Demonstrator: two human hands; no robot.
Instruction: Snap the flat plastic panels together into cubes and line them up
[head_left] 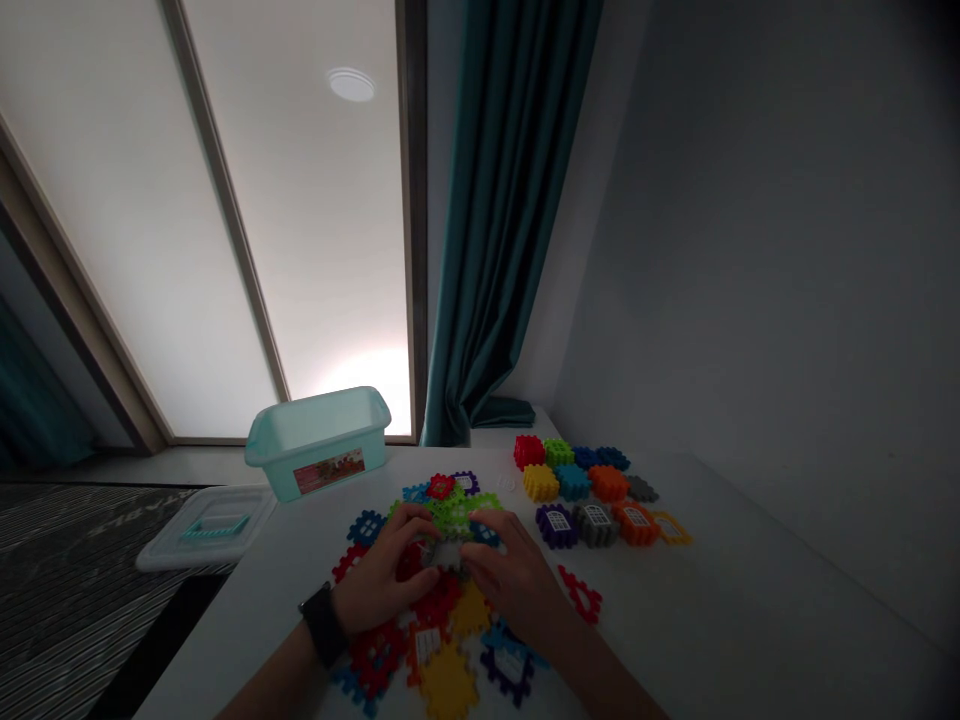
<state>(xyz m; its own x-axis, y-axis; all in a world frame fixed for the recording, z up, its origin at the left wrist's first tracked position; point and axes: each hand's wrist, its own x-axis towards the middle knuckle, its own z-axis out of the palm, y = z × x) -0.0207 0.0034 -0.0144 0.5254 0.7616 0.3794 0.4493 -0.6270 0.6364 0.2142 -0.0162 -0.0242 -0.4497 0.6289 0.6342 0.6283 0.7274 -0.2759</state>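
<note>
Over a loose pile of colourful interlocking plastic blocks, my left hand [386, 578], with a dark watch at the wrist, and my right hand [516, 578] face each other. Their fingers and thumbs curl in around a greyish interlocking block [448, 556], which is dim and partly covered. Green blocks [452, 515] lie just beyond my fingertips. Nearer to me are red blocks [377, 652], yellow blocks [448, 682] and a purple window block [508, 668]. Some of the pile is hidden under both hands.
Sorted stacks stand at the back right, among them yellow blocks [541, 483], orange blocks [609, 483] and purple window blocks [556, 525]. A red triangular frame [580, 594] lies right of my hand. Back left are a mint tub [330, 465] and its clear lid [206, 528].
</note>
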